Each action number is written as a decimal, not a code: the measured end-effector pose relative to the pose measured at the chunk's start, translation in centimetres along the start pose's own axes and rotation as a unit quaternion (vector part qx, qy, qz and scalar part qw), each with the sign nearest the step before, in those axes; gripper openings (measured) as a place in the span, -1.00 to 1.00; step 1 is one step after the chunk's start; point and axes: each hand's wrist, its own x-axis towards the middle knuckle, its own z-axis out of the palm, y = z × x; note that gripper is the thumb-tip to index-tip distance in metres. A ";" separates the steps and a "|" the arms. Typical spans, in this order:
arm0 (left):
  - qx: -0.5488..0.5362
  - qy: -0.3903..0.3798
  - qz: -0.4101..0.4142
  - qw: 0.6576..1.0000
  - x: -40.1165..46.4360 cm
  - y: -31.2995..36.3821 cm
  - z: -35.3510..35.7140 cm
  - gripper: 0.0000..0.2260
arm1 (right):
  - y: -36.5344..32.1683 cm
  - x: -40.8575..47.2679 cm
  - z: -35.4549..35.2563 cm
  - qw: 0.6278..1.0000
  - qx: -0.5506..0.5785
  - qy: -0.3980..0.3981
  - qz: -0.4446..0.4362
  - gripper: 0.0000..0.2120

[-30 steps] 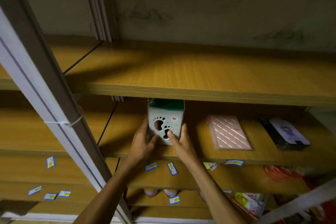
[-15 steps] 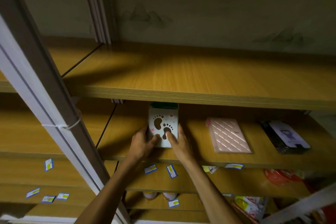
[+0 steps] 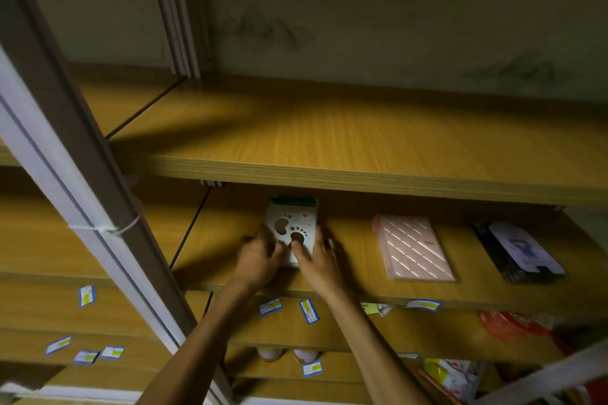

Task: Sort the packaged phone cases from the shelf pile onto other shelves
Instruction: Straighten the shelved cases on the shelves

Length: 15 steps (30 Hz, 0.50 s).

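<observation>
A stack of packaged phone cases (image 3: 292, 227), the top one white with a footprint design, lies on the middle wooden shelf (image 3: 355, 276). My left hand (image 3: 258, 260) rests against its left near corner and my right hand (image 3: 317, 261) against its right near edge, fingers on the package. A pink striped phone case pack (image 3: 411, 246) lies to the right on the same shelf. A black pack with a white card (image 3: 518, 251) lies further right.
The wooden shelf above (image 3: 362, 141) overhangs the middle shelf. A grey metal upright (image 3: 82, 191) slants across the left. Lower shelves carry blue price tags (image 3: 308, 311), red and yellow packages (image 3: 506, 325) at right, and small jars (image 3: 286, 353).
Both hands have pushed the footprint stack further back under the upper shelf, and it now lies flatter on the middle shelf.
</observation>
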 end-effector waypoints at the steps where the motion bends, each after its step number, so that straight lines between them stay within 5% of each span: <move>1: 0.009 0.000 -0.003 1.000 0.1 -0.2 0.0 -0.76 | -0.1 0.0 0.1 1.000 -0.006 0.002 -0.003 -0.24; 6: 0.031 0.018 -0.017 0.999 0.2 -0.7 0.3 -0.42 | -0.6 0.0 0.5 0.998 -0.046 0.027 -0.030 -0.25; 15: 0.084 0.047 -0.006 0.995 -1.4 0.9 0.2 -0.45 | -0.8 -1.3 -1.1 1.000 0.018 -0.017 -0.007 -0.25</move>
